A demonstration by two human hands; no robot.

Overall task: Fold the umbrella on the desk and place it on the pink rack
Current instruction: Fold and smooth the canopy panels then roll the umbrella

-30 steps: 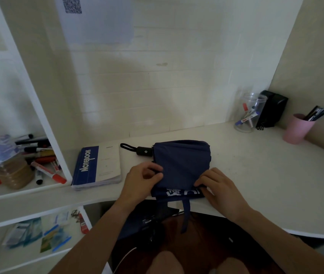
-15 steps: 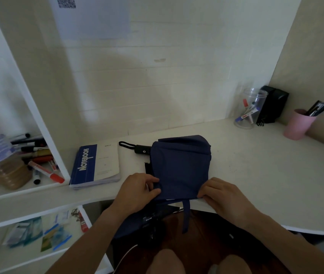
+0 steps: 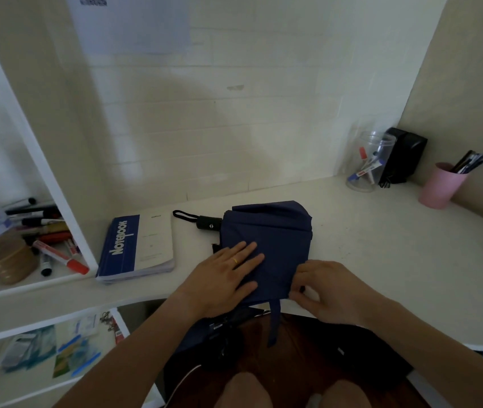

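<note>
The navy folding umbrella (image 3: 275, 231) lies collapsed on the white desk (image 3: 381, 245), its canopy cloth spread flat in layered folds. Its black handle (image 3: 208, 223) with a wrist loop points left toward the notebook. My left hand (image 3: 225, 275) lies flat with fingers spread, pressing on the cloth's near left part. My right hand (image 3: 327, 287) pinches the cloth's near right corner with curled fingers. A navy strap (image 3: 274, 322) hangs over the desk's front edge. No pink rack is in view.
A blue and white notebook (image 3: 137, 248) lies left of the umbrella. Markers and a jar (image 3: 13, 257) crowd the left shelf. At the back right stand a clear jar of pens (image 3: 367, 163), a black box (image 3: 403, 156) and a pink pen cup (image 3: 442, 185).
My left hand has opened from a pinch on the cloth's left edge and now lies flat on top. My right hand has shifted slightly along the near right corner. The printed edge is folded under.
</note>
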